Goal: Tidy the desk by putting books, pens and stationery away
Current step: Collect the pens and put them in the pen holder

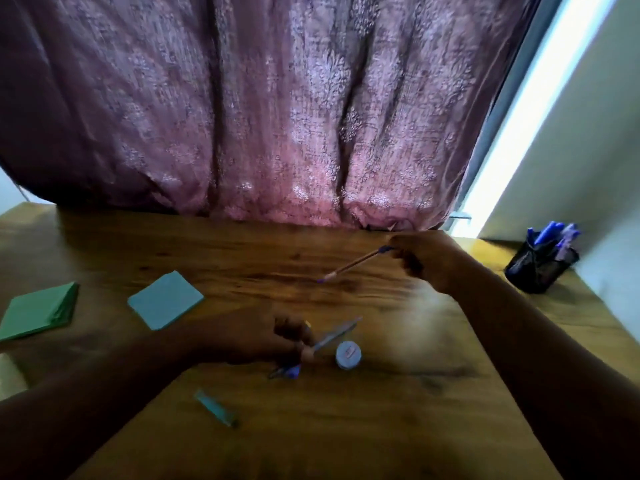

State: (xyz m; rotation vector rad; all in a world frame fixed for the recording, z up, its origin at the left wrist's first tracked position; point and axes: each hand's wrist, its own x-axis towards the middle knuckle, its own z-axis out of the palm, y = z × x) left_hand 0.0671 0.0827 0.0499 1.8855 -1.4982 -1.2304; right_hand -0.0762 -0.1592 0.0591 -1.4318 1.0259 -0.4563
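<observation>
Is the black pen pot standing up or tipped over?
Standing up. The pen pot rests on its base on the desk, blue pens poking out the top.

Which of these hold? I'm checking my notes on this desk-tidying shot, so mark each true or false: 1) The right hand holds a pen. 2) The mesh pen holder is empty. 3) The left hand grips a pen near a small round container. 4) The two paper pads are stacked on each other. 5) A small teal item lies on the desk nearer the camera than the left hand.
1) True: the right hand pinches a pen by its end.
2) False: the mesh pen holder has blue pens in it.
3) True: the left hand grips a pen beside the small round container.
4) False: the green pad and the blue pad lie apart.
5) True: the teal item.
</observation>
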